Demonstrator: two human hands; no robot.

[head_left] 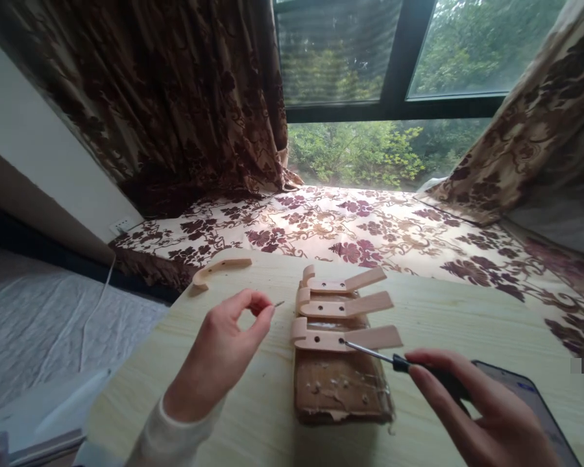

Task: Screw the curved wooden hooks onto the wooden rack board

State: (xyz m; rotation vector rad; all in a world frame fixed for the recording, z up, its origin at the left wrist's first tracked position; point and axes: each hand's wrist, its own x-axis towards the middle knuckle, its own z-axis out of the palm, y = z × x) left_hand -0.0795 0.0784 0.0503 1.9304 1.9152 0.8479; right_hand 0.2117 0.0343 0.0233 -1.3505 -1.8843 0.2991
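My left hand (233,344) pinches a small screw (279,303) between thumb and forefinger, left of the wooden pieces. In my right hand (481,402) is a screwdriver (403,364) with a dark handle; its tip is at the right hole of the nearest wooden piece (328,340). Behind that piece lie a middle wooden piece (331,307) and a far one (328,283), each showing two holes. All three rest across a brown block (340,386) wrapped in torn clear film.
Another curved wooden piece (224,264) lies at the back left of the pale table (146,389). A phone (530,395) is partly behind my right hand. Beyond the table are a floral-covered sill (311,224), curtains and a window.
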